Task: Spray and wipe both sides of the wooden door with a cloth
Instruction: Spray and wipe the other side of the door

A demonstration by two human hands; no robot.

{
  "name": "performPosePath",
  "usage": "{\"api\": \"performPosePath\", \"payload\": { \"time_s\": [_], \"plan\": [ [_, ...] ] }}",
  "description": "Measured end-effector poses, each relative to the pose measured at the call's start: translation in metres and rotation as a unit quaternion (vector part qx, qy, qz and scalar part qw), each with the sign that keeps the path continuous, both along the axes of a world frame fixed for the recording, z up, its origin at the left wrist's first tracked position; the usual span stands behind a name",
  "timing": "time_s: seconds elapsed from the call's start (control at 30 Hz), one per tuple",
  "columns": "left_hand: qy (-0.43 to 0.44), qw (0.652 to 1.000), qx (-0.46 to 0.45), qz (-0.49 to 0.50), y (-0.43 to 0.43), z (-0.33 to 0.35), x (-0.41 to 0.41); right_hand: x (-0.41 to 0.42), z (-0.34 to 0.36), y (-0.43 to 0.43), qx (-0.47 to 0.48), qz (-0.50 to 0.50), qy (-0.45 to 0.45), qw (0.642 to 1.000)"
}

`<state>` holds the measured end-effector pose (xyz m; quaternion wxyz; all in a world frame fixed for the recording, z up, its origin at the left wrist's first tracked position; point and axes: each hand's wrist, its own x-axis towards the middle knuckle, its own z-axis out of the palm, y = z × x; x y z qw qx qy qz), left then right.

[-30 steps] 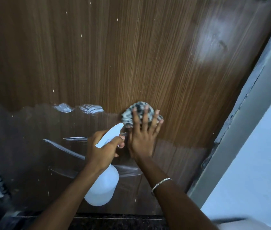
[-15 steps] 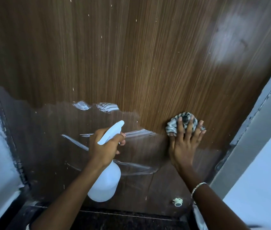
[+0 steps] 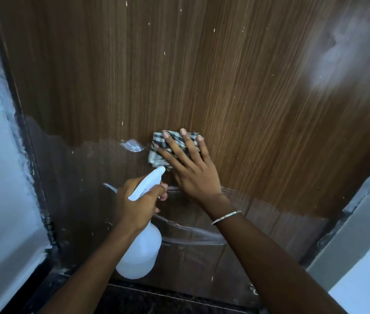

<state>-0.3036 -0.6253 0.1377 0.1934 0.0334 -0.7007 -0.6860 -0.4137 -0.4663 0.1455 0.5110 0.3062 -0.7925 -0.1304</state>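
Wiping: pressing checked cloth (image 3: 156,155) on wooden door (image 3: 224,75) beneath straight, spread right hand (image 3: 190,171) fingers, gripping spray bottle (image 3: 138,252) in curled left hand (image 3: 137,206) just below, next needing spray on seemingly dry wood above fingertips.

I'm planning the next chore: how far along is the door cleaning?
Done: nothing clearly; this side of the door shows white specks above. In hand: the right hand presses the cloth flat on the door at mid-height, while the left hand grips the spray bottle. Left: the specked upper part, the lower part under clear film, and the other side, which is out of view.
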Motion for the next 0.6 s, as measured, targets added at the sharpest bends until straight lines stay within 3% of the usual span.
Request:
{"api": "performPosePath", "payload": {
  "time_s": [0.3, 0.43, 0.6],
  "plan": [
    [-0.022, 0.999, 0.028, 0.022, -0.024, -0.007, 0.006, 0.027, -0.024, 0.112, -0.006, -0.1, -0.008, 0.995],
    [-0.035, 0.997, 0.039, 0.05, -0.034, -0.011, 0.009, 0.018, -0.027, 0.07, -0.062, -0.096, -0.008, 0.993],
    [-0.009, 0.997, 0.017, 0.076, -0.046, -0.01, 0.015, -0.003, 0.002, -0.035, -0.015, 0.0, 0.011, 1.0]
  ]
}}
